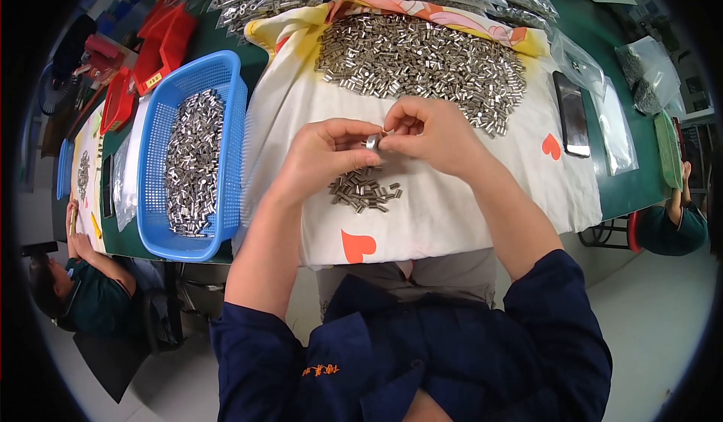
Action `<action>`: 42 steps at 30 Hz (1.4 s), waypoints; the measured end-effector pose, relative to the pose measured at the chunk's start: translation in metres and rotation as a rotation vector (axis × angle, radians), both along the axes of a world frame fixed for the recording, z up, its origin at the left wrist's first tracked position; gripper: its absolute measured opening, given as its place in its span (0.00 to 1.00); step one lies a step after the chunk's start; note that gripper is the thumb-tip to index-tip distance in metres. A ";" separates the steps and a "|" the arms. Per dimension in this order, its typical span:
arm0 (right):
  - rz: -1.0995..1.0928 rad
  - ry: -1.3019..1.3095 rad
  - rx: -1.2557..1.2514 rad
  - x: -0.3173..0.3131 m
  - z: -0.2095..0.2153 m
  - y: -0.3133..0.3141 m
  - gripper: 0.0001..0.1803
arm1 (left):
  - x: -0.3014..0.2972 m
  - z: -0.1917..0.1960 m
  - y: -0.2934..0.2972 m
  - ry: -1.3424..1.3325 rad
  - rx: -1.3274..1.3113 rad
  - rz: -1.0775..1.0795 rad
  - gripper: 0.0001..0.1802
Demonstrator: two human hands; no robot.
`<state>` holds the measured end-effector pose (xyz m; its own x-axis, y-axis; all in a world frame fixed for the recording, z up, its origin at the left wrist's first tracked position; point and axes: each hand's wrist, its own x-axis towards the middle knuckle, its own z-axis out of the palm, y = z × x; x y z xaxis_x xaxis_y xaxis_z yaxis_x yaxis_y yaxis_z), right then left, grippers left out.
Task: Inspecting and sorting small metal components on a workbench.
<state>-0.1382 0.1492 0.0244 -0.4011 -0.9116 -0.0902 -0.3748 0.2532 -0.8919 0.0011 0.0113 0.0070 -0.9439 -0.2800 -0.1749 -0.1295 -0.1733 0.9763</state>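
The left hand [320, 154] has its thumb and forefinger closed on a small metal piece [372, 143], held over the middle of the white cloth [467, 207] in front of the person. The piece is silvery and shiny, with a bright highlight and a rounded outline; the fingers cover part of it, so its full shape cannot be made out. The right hand [433, 132] has its thumb and fingertips drawn together just beside it, but whether they grip anything cannot be told. Below the left hand lies a small heap of short cylinders [365, 192], darker grey, with glints along their sides. Beyond the hands spreads a large pile of similar cylinders [429, 64], brighter and more mirror-like. To the left, a blue basket [238, 113] on the green worktop [636, 192] holds more shiny silver pieces [194, 166], lying at all angles.
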 end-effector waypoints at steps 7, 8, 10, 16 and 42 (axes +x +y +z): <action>-0.134 0.724 -0.169 -0.029 -0.019 -0.001 0.06 | 0.003 0.005 0.003 -0.109 -0.198 -0.263 0.17; -0.143 0.763 -0.139 -0.026 -0.023 -0.002 0.05 | 0.002 0.006 0.003 -0.102 -0.205 -0.267 0.17; -0.155 0.838 -0.137 -0.022 -0.029 -0.009 0.04 | 0.003 0.006 0.004 -0.098 -0.208 -0.273 0.16; -0.121 0.879 -0.135 -0.016 -0.031 -0.012 0.02 | 0.000 -0.001 0.002 -0.071 -0.110 -0.209 0.17; -0.129 0.531 -0.422 0.026 -0.017 -0.008 0.01 | -0.004 -0.006 -0.001 -0.012 -0.047 0.120 0.16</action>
